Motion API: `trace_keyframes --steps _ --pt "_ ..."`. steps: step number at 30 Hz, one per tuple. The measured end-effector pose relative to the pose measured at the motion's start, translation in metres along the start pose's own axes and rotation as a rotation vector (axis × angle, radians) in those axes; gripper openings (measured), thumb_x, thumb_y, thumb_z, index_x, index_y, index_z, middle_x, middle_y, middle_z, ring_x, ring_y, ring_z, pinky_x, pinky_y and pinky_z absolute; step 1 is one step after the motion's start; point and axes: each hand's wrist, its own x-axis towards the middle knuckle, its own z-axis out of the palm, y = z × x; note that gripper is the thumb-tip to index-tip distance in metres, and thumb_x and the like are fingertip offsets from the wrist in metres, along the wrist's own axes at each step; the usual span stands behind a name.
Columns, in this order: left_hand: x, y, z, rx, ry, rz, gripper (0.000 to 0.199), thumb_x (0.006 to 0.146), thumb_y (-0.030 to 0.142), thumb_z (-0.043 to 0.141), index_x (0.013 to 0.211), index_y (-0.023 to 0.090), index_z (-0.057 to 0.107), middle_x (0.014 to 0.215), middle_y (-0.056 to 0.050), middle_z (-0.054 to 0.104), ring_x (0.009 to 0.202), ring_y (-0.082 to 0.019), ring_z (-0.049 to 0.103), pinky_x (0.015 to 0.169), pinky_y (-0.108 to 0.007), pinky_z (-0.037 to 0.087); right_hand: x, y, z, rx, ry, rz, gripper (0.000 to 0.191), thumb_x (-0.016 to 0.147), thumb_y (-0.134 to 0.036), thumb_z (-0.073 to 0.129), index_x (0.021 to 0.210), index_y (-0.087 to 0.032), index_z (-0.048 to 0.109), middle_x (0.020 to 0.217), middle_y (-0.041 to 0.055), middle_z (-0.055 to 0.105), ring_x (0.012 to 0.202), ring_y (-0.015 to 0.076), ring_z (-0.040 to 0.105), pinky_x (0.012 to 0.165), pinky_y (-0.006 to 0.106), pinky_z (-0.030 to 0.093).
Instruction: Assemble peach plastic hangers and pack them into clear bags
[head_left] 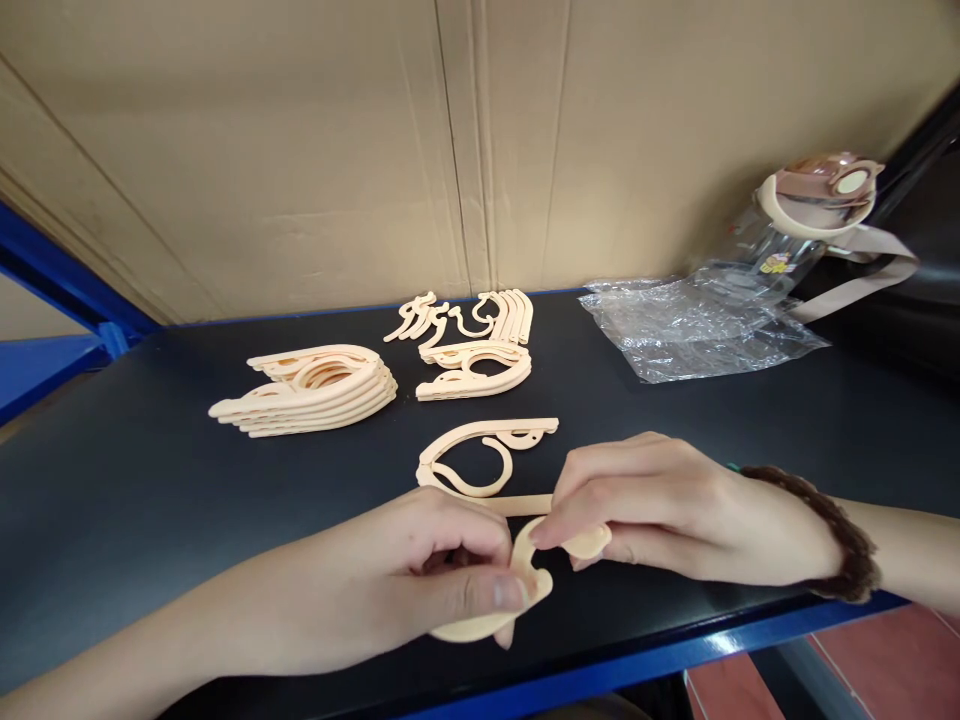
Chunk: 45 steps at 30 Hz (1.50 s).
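Observation:
My left hand (420,575) is closed on a curved cream plastic piece (534,590) above the table's front part. My right hand (660,505) pinches a rounded cream part (589,541) just right of it; whether the two parts are joined is hidden by my fingers. Just behind my hands lies a cream folding hanger (457,432) with a round hook, partly covered by my left hand. A stack of folded cream hangers (322,400) is at the left. Further back are more folded pieces (480,372), loose small hooks (420,318) and curved arms (514,315).
The dark tabletop (165,450) has a blue metal edge (585,675). Clear plastic bags (697,330) lie at the back right, beside a transparent bottle (784,250) with a strap. A cardboard wall (322,150) stands behind.

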Motion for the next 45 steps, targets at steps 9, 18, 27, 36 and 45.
trace_keyframes --steps 9,18,27,36,45 --pt "0.010 -0.039 -0.016 1.116 0.656 0.338 0.028 0.098 0.019 0.044 0.112 0.022 0.068 0.121 -0.008 0.064 0.105 -0.023 0.061 0.086 -0.035 0.051 0.004 0.015 -0.017 0.359 0.196 0.263 0.019 0.094 -0.025 0.057 0.079 -0.015 0.062 0.080 -0.0008 0.055 0.069 0.0079 0.054 0.064 0.020 0.044" --pt "0.011 -0.041 -0.019 1.253 0.598 0.366 0.032 0.099 0.020 0.042 0.114 0.017 0.070 0.116 -0.010 0.070 0.099 -0.023 0.068 0.082 -0.036 0.057 -0.001 0.025 -0.009 0.031 0.051 0.368 0.029 0.097 -0.039 0.050 0.089 -0.016 0.065 0.066 -0.0030 0.056 0.055 0.0081 0.043 0.052 0.021 0.033" --pt "0.010 -0.031 -0.018 1.390 0.650 0.330 0.038 0.101 0.026 0.036 0.101 0.011 0.071 0.101 -0.013 0.072 0.088 -0.027 0.069 0.070 -0.038 0.056 0.000 0.026 -0.005 0.113 -0.004 0.431 0.028 0.096 -0.040 0.052 0.088 -0.016 0.065 0.069 -0.0019 0.065 0.049 0.0066 0.041 0.047 0.020 0.030" --pt "0.021 -0.035 0.010 1.054 0.550 0.477 0.032 0.096 0.037 0.052 0.118 0.014 0.059 0.127 -0.012 0.062 0.128 -0.027 0.047 0.106 -0.043 0.041 -0.001 0.034 -0.004 0.192 0.095 0.499 0.035 0.098 -0.044 0.046 0.107 -0.016 0.066 0.067 -0.0033 0.056 0.055 0.0073 0.050 0.053 0.019 0.040" --pt "0.026 -0.036 0.003 0.925 0.417 0.409 0.010 0.097 0.020 0.047 0.088 0.018 0.052 0.123 -0.014 0.063 0.135 -0.024 0.043 0.112 -0.040 0.037 -0.002 0.041 -0.001 0.275 0.129 0.552 0.038 0.096 -0.049 0.047 0.118 -0.021 0.059 0.074 -0.0025 0.054 0.053 0.0084 0.052 0.042 0.019 0.043"
